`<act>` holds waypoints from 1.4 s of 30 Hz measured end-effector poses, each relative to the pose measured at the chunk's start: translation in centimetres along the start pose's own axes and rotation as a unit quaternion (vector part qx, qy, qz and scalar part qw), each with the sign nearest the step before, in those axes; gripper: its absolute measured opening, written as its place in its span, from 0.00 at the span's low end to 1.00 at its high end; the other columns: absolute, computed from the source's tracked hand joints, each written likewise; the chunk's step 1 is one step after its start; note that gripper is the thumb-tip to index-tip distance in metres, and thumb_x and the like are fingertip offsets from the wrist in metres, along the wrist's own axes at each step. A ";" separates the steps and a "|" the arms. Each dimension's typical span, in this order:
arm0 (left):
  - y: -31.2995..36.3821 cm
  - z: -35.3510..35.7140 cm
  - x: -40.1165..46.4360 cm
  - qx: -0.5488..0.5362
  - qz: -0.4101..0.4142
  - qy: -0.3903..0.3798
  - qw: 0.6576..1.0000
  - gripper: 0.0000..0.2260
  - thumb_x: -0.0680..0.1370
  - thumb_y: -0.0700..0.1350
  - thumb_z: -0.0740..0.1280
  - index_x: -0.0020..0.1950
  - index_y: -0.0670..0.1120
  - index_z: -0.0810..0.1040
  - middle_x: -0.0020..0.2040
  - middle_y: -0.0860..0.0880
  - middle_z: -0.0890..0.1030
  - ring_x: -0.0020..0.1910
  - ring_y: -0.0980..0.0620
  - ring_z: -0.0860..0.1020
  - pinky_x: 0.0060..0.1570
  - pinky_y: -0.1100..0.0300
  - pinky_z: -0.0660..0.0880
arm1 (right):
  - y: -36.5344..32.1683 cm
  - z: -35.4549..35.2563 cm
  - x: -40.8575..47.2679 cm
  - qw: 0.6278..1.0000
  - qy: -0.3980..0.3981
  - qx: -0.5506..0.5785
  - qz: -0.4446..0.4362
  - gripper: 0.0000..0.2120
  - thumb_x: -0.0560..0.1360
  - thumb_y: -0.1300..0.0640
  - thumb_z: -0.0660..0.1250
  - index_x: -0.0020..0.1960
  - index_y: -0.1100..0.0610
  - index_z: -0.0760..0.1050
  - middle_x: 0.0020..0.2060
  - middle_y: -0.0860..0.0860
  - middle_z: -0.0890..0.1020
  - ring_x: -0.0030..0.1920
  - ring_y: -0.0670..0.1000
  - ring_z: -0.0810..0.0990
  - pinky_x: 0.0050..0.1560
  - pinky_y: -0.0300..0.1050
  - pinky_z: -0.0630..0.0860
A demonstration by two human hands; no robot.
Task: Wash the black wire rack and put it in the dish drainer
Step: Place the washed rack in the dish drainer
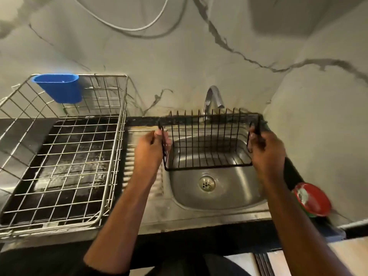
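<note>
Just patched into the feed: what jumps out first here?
The black wire rack, gripped at its ends by the left hand and right hand, over the steel sink below the faucet. Left of it stands the dish drainer, a blue cup hooked on its back rim.

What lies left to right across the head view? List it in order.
Dish drainer → left hand → black wire rack over the sink → right hand → red dish.
</note>
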State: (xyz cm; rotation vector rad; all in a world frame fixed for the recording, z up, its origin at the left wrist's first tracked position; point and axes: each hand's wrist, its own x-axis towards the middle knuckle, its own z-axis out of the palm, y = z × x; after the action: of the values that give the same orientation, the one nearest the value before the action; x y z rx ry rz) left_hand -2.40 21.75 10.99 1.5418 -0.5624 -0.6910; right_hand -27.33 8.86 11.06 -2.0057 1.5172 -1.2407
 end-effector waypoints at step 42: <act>2.2 -31.0 -2.1 -0.029 -0.141 0.167 0.975 0.06 0.75 0.35 0.74 0.51 0.40 0.81 0.49 0.40 0.84 0.44 0.48 0.83 0.43 0.57 0.77 | -32.5 29.9 1.2 0.879 -0.460 0.041 -0.119 0.09 0.74 0.67 0.72 0.52 0.57 0.83 0.45 0.51 0.84 0.40 0.44 0.80 0.34 0.31 0.75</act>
State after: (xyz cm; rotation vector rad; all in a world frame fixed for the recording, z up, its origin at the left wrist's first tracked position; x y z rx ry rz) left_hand 18.45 44.70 14.25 1.6554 -0.0707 -0.6353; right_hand 16.18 13.09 17.52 -2.2503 0.7447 -0.2590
